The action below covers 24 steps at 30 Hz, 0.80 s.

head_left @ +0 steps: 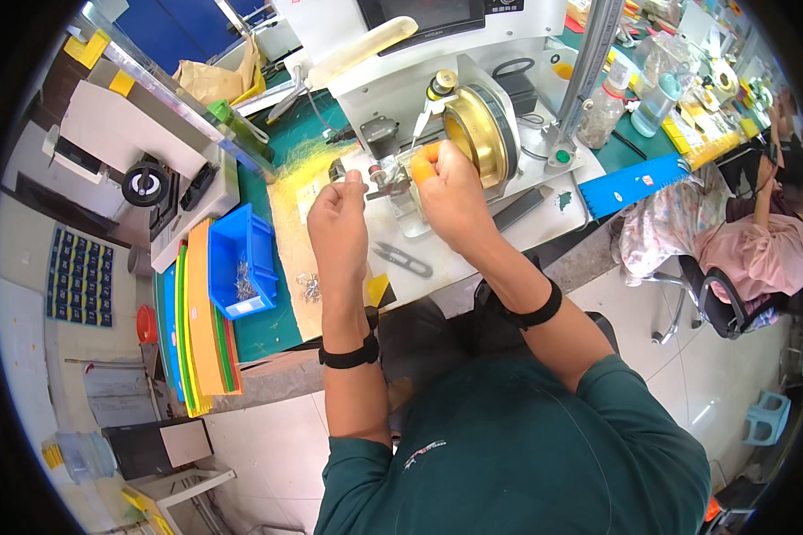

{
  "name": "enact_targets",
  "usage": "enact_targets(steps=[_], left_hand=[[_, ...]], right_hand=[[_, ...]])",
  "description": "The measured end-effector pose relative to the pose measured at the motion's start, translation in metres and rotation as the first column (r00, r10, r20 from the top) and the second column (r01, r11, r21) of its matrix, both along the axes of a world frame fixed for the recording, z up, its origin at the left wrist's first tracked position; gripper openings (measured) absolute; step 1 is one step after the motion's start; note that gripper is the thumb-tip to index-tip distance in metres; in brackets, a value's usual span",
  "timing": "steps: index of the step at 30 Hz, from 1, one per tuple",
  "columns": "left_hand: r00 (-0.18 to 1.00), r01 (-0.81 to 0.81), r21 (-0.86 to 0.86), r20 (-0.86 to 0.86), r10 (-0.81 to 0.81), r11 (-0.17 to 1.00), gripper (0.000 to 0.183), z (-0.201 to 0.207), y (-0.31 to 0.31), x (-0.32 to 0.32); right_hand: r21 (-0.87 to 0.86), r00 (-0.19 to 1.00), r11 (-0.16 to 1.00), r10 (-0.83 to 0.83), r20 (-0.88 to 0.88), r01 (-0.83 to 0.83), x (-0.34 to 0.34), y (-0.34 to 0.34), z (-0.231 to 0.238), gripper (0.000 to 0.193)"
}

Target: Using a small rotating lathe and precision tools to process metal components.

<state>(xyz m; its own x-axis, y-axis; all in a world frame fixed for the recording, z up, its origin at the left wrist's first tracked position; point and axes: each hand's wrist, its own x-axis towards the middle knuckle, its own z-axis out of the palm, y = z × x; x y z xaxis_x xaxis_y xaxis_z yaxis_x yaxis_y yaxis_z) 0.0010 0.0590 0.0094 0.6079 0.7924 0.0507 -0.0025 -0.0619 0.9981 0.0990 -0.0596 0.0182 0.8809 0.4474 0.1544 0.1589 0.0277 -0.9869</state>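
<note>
My left hand (339,221) is raised in front of a coil-winding machine (357,94), thumb and fingers pinched together. Whatever it may hold is too small to make out. To its right, my right hand (452,192) is curled closed, with an orange cover (426,165) on one finger. It sits just in front of the machine's gold-coloured drum (473,134), and its grip hides what is inside. Between the hands is a small metal spindle fixture (385,178). Grey thread snips (403,259) lie on the white base below the hands, touched by neither.
At left stands a blue bin (241,263) with small metal parts; more metal pieces (309,287) lie beside it. Loose yellow strands (317,153) cover the mat behind my left hand. Bottles (605,107) and a blue strip (633,185) are at right. Another person (758,241) sits farther right.
</note>
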Motion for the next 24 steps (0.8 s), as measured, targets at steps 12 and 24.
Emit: enact_targets(steps=[12, 24], left_hand=[[0.978, 0.199, -0.509, 0.051, -0.202, 0.837, 0.040, -0.021, -0.009, -0.002], [0.957, 0.289, -0.673, 0.182, -0.226, 0.681, 0.039, -0.038, -0.008, 0.002]], right_hand=[[-0.046, 0.999, 0.999, 0.024, -0.038, -0.025, 0.000, 0.003, 0.002, 0.014], [0.409, 0.972, 0.912, 0.056, -0.228, 0.043, -0.014, 0.012, -0.028, 0.012]])
